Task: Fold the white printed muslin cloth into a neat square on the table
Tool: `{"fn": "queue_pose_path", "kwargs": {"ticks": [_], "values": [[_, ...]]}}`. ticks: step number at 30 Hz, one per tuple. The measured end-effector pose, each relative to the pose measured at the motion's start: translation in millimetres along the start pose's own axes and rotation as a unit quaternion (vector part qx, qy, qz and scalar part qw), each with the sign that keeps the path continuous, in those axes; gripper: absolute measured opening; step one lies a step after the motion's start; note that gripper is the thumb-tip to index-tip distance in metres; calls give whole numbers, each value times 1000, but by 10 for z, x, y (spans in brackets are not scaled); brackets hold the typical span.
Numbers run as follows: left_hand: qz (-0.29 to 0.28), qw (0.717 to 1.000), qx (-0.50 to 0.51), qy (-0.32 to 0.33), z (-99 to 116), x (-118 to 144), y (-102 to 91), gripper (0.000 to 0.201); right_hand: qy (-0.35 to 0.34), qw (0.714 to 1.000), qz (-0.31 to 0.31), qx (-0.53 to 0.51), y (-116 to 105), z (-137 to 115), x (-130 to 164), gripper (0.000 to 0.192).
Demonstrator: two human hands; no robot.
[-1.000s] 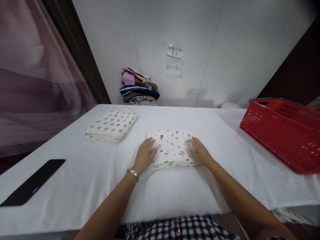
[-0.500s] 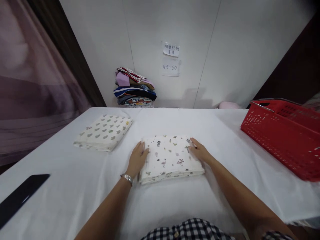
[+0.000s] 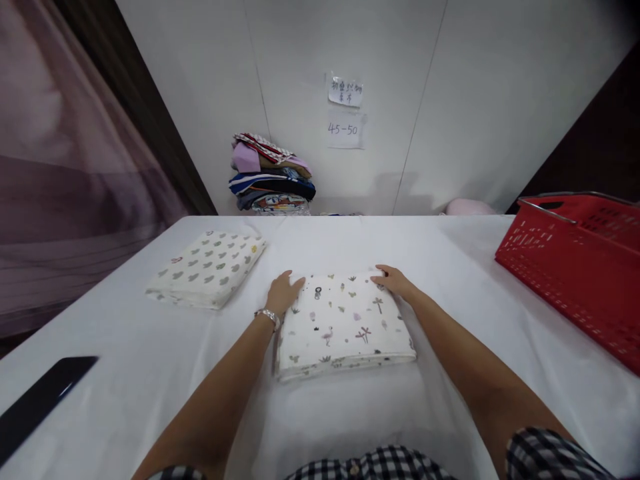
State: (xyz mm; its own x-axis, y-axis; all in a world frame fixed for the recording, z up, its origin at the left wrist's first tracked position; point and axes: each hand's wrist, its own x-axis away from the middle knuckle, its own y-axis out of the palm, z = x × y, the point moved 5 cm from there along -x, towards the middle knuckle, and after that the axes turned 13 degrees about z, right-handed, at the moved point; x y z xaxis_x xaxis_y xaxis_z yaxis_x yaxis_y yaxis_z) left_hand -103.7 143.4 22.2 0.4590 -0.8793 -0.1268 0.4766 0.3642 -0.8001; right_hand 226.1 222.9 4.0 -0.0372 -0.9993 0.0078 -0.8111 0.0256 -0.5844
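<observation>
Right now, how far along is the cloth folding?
One folded cloth with green prints already lies on the white table, off to the left. In hand is a second folded cloth with small flamingo prints: the left hand and right hand rest flat at its far corners. Whether more waits in the red basket cannot be seen.

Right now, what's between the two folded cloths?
Only the left hand, resting at the far left corner of the near cloth. Otherwise bare white tablecloth up to the cactus-print cloth, per the head view.
</observation>
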Motion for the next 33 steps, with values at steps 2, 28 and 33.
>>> {"fn": "queue_pose_path", "kwargs": {"ticks": [2,28,33], "values": [[-13,1000,18,-15,-9,-10,-29,61,-1,1000,-4,-26,-11,7,-13,60],[38,983,18,180,-114,513,-83,61,-327,917,-14,226,143,-328,770,47],[-6,987,21,160,-120,781,-122,56,-339,906,-42,249,217,-319,1028,41]]}}
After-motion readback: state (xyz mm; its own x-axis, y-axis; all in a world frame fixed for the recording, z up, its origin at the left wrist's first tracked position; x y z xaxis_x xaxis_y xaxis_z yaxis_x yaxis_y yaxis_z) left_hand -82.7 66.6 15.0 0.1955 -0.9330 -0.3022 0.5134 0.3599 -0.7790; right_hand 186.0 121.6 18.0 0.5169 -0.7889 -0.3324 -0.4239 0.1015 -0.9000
